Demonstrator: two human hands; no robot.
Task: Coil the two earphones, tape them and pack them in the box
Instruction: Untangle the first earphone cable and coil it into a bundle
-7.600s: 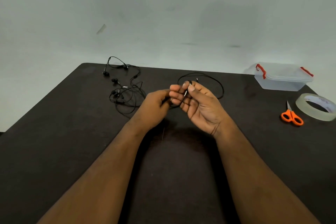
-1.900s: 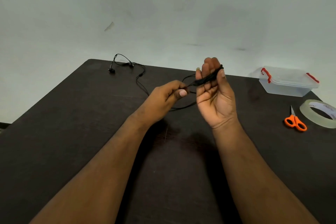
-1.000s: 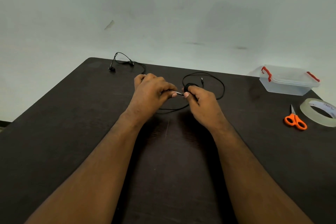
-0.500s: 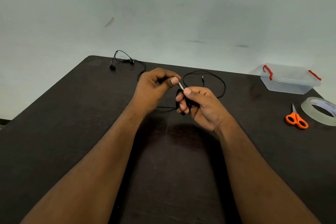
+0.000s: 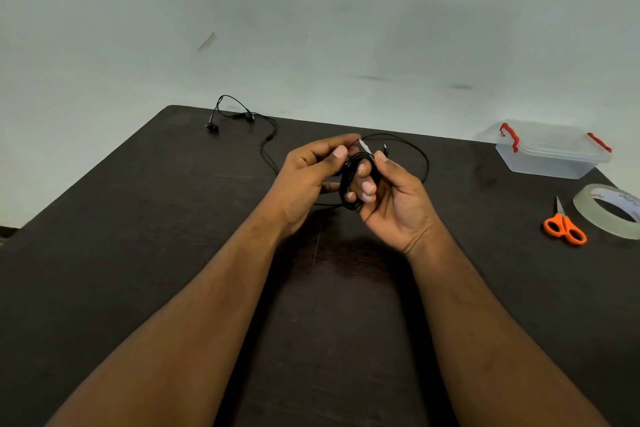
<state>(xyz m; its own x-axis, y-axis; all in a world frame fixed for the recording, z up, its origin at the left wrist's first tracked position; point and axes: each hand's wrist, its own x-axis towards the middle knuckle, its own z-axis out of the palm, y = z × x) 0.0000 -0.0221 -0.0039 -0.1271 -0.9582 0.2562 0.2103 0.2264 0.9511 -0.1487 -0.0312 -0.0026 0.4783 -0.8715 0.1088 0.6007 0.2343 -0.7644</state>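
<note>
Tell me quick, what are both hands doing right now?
Left hand: closed, pinching the plug end of the black earphone cord.
Right hand: closed around the coiled earphone cord, holding the bundle.

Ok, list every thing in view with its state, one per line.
Coiled earphone: wound up, held in both hands.
Second earphone: loose on the table.
Left hand: gripping the coil.
Right hand: gripping the coil.
Plastic box: lid on.
Tape roll: lying flat.
Orange scissors: closed.

Earphone on table far left, box far right, scissors and tape before it
</note>
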